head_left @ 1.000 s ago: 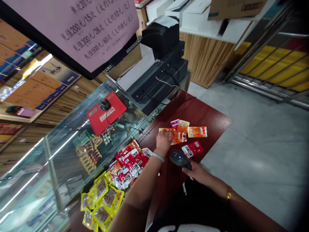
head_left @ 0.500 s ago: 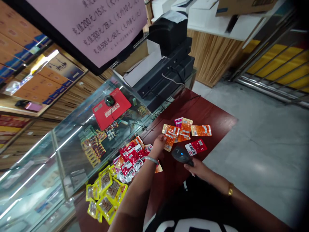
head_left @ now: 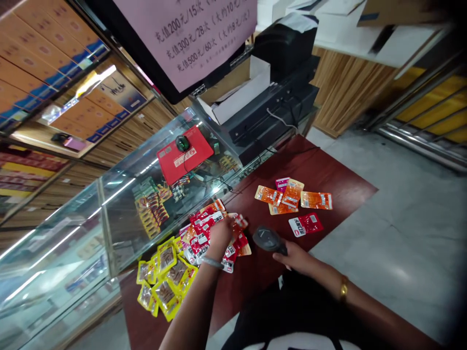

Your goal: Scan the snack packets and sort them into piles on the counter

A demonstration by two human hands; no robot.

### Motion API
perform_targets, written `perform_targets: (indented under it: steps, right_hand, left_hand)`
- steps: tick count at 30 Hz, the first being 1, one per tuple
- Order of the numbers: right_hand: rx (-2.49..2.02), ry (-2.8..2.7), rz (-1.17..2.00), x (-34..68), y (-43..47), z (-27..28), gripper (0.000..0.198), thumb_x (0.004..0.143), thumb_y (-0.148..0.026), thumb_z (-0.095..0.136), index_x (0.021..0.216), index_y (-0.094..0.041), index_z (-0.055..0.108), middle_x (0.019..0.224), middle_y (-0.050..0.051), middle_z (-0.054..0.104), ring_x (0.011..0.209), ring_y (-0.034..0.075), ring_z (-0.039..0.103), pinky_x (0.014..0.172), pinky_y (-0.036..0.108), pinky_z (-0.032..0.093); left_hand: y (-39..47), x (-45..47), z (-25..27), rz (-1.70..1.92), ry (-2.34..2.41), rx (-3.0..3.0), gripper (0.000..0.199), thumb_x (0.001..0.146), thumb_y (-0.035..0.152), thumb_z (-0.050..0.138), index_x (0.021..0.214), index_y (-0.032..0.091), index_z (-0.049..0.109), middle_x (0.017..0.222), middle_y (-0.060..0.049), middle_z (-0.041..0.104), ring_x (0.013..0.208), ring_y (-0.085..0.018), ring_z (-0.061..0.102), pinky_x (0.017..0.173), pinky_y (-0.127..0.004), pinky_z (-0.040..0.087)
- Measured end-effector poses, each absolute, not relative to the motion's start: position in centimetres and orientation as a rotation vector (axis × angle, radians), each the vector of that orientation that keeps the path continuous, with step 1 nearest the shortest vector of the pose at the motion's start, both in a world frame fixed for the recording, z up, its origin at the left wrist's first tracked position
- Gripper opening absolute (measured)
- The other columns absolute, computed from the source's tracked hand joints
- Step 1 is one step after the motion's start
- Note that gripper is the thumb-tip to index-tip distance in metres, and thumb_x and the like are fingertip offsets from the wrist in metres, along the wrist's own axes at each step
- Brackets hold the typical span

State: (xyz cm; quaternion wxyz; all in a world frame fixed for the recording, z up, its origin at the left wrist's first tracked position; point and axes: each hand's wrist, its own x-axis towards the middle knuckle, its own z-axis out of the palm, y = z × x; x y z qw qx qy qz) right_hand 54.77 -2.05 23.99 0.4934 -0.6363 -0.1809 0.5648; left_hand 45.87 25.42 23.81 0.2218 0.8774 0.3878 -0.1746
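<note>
My right hand [head_left: 295,256] grips a dark handheld barcode scanner [head_left: 269,239] by its handle, its head pointing left over the table. My left hand [head_left: 221,234] reaches over the mixed pile of red, white and orange snack packets [head_left: 204,223], fingers closed at a blurred red and white snack packet [head_left: 239,221]; the fingertips are partly hidden. Farther right lies a loose group of orange snack packets [head_left: 293,193], with a pink one [head_left: 282,184] partly underneath. A single red and white packet [head_left: 306,224] lies flat in front of them.
Yellow snack packets [head_left: 166,294] are heaped on the dark red table [head_left: 339,187] at left. Behind it, a glass display case [head_left: 120,204] bears a red mat [head_left: 171,163] with a computer mouse [head_left: 182,143]. A monitor with a pink notice [head_left: 204,39] and an open box [head_left: 248,87] stand beyond.
My left hand has left the orange packets and moved down-left to the red pile. The orange packet it was touching no longer lies in the right group. The scanner's blue light no longer shows.
</note>
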Motion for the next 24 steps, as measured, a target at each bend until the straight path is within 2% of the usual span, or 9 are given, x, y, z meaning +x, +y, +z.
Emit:
perform_targets:
  steps: [3,6,9,11,15,18,21,24]
  right_hand:
    - [-1.553,-0.434,1.323,54.8,-2.6,23.8,0.057,0.077,-0.059,0.068,0.116,-0.017,0.060,0.061,-0.004,0.061,0.050,0.013,0.055,0.051,0.025,0.045]
    - [-1.590,-0.387,1.293,55.0,-3.5,23.9,0.056,0.079,-0.056,0.068,0.118,-0.017,0.060,0.061,-0.004,0.062,0.052,0.014,0.057,0.052,0.025,0.046]
    - [-1.628,-0.322,1.334,55.1,-4.5,23.9,0.057,0.080,-0.057,0.066,0.119,-0.016,0.059,0.054,-0.006,0.055,0.043,0.011,0.049,0.045,0.022,0.038]
    - [-1.640,-0.296,1.341,54.9,-5.0,23.7,0.058,0.080,-0.058,0.065,0.119,-0.015,0.057,0.050,-0.009,0.048,0.039,0.009,0.043,0.041,0.020,0.032]
    - [-1.641,-0.266,1.293,54.6,-5.7,23.5,0.061,0.079,-0.061,0.063,0.118,-0.016,0.056,0.051,-0.009,0.045,0.039,0.009,0.040,0.040,0.021,0.031]
    - [-1.649,-0.250,1.285,54.5,-5.8,23.7,0.062,0.078,-0.062,0.062,0.118,-0.015,0.056,0.050,-0.009,0.046,0.039,0.010,0.041,0.041,0.021,0.031]
    - [-1.710,-0.239,1.291,54.4,-5.5,24.1,0.058,0.081,-0.057,0.061,0.120,-0.013,0.056,0.046,-0.010,0.045,0.039,0.010,0.041,0.041,0.021,0.031]
    - [-1.721,-0.250,1.269,54.3,-4.7,24.5,0.054,0.082,-0.051,0.063,0.120,-0.015,0.056,0.047,-0.010,0.046,0.039,0.010,0.041,0.042,0.021,0.032]
  left_hand:
    - [26.0,47.6,25.0,-0.483,0.960,2.736,0.032,0.086,0.030,0.057,0.115,0.020,0.064,0.108,-0.013,0.068,0.107,-0.027,0.060,0.093,-0.038,0.043]
    - [24.5,53.0,24.3,-0.407,0.737,2.772,0.042,0.084,0.034,0.062,0.123,0.020,0.060,0.115,-0.011,0.066,0.110,-0.025,0.058,0.098,-0.036,0.041]
    - [21.7,59.3,22.9,-0.354,0.476,2.794,0.056,0.080,0.032,0.069,0.133,0.024,0.053,0.133,-0.011,0.056,0.122,-0.026,0.050,0.103,-0.037,0.037]
    - [20.2,62.4,22.1,-0.370,0.409,2.816,0.060,0.076,0.032,0.072,0.133,0.024,0.053,0.137,-0.013,0.053,0.126,-0.029,0.045,0.104,-0.040,0.036]
    - [19.8,64.7,21.7,-0.539,0.420,2.776,0.048,0.072,0.034,0.076,0.116,0.018,0.063,0.123,-0.017,0.061,0.123,-0.032,0.050,0.103,-0.043,0.036]
    - [21.2,63.3,21.6,-0.692,0.522,2.564,0.040,0.074,0.033,0.073,0.111,0.020,0.065,0.107,-0.014,0.069,0.107,-0.027,0.062,0.093,-0.037,0.044]
    - [22.6,60.1,21.2,-0.640,0.677,2.221,0.027,0.081,0.032,0.065,0.104,0.020,0.067,0.094,-0.008,0.073,0.089,-0.021,0.067,0.082,-0.030,0.050]
    - [23.3,56.4,20.6,-0.468,0.804,1.845,0.025,0.087,0.033,0.056,0.103,0.016,0.066,0.088,-0.006,0.073,0.081,-0.018,0.067,0.076,-0.028,0.052]
